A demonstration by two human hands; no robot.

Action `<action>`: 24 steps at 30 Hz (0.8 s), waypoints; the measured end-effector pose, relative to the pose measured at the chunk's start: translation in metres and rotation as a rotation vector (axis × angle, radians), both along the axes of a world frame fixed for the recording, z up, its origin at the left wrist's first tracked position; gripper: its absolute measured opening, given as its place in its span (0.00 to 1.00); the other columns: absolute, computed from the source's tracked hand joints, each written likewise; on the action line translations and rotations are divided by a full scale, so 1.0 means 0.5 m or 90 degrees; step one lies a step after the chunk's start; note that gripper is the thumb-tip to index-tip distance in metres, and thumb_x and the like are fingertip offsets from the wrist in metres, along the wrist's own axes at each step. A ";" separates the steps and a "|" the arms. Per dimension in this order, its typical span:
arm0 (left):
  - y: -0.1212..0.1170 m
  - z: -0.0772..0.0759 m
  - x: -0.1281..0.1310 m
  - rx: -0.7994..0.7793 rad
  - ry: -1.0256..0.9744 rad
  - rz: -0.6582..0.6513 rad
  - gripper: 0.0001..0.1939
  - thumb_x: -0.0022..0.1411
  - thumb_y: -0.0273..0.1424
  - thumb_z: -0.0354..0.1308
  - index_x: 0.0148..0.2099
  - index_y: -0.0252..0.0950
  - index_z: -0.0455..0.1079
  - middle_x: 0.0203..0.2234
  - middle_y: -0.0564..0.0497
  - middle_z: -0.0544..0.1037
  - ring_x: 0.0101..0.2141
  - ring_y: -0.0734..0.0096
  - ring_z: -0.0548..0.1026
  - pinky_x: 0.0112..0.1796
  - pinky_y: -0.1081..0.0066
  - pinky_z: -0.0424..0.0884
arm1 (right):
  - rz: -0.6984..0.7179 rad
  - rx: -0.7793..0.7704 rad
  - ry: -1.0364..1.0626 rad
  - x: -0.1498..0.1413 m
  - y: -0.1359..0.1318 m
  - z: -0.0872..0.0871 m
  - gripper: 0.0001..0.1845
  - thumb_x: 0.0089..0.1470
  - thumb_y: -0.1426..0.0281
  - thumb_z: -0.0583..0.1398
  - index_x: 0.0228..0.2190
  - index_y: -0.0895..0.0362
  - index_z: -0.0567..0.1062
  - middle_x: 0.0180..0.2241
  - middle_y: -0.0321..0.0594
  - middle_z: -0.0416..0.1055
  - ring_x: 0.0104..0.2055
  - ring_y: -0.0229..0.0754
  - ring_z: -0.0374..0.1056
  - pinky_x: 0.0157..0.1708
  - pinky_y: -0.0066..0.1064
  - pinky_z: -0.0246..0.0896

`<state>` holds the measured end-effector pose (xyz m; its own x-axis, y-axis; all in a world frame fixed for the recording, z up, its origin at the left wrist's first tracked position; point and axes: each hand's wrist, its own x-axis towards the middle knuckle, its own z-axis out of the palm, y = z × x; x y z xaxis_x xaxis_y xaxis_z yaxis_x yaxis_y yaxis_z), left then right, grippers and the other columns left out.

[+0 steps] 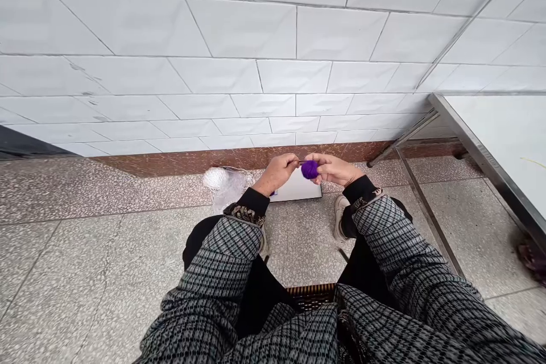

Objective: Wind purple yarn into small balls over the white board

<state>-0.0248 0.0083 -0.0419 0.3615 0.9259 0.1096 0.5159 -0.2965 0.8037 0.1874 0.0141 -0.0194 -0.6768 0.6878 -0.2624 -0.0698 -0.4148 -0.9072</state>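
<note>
My left hand point(280, 173) is closed, its thumb and fingers pinching the end of a thin dark rod point(302, 162). The rod reaches across to a small, rounded bundle of purple yarn point(309, 169). My right hand point(335, 169) grips that bundle between thumb and fingers from the right side. Both hands are in front of me, above the floor, close together. The fingers partly cover the rod, and its exact kind is too small to make out. Below the hands lies a white flat box or board point(294, 189) with a dark edge.
Clear plastic with white yarn point(219, 179) lies on the floor left of my hands. A white-topped table point(499, 131) with metal edges and legs stands at the right. A white tiled wall point(281, 77) is ahead. My shoes point(340, 217) flank the white flat object.
</note>
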 end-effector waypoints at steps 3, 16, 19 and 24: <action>-0.006 -0.010 0.010 -0.028 0.019 -0.052 0.11 0.64 0.33 0.50 0.30 0.36 0.67 0.24 0.54 0.72 0.29 0.71 0.68 0.34 0.72 0.63 | -0.159 0.015 0.071 -0.004 0.010 0.000 0.24 0.42 0.67 0.71 0.40 0.56 0.69 0.31 0.33 0.74 0.26 0.32 0.68 0.30 0.26 0.66; -0.005 -0.002 0.002 0.030 0.024 -0.017 0.10 0.65 0.30 0.51 0.32 0.36 0.68 0.30 0.50 0.76 0.34 0.67 0.72 0.38 0.70 0.66 | 0.050 0.053 -0.189 -0.011 0.006 -0.019 0.15 0.43 0.78 0.65 0.36 0.57 0.71 0.26 0.33 0.73 0.23 0.33 0.67 0.23 0.25 0.64; -0.006 -0.006 0.005 -0.001 0.035 0.006 0.10 0.65 0.29 0.51 0.31 0.35 0.67 0.29 0.51 0.75 0.33 0.68 0.71 0.37 0.71 0.65 | -0.053 0.006 0.023 -0.003 0.009 -0.008 0.18 0.44 0.72 0.67 0.40 0.56 0.71 0.30 0.34 0.75 0.25 0.33 0.68 0.25 0.26 0.65; -0.018 -0.011 0.026 -0.024 0.049 -0.126 0.09 0.65 0.27 0.52 0.32 0.35 0.69 0.28 0.52 0.75 0.32 0.70 0.72 0.37 0.72 0.65 | -0.311 0.007 0.049 -0.011 0.031 -0.020 0.17 0.48 0.69 0.67 0.37 0.55 0.66 0.28 0.32 0.73 0.25 0.32 0.67 0.27 0.25 0.64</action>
<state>-0.0117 -0.0009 -0.0472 0.5432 0.8386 0.0413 0.5109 -0.3693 0.7763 0.1819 0.0295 -0.0294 -0.2921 0.9318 -0.2155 -0.3201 -0.3076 -0.8961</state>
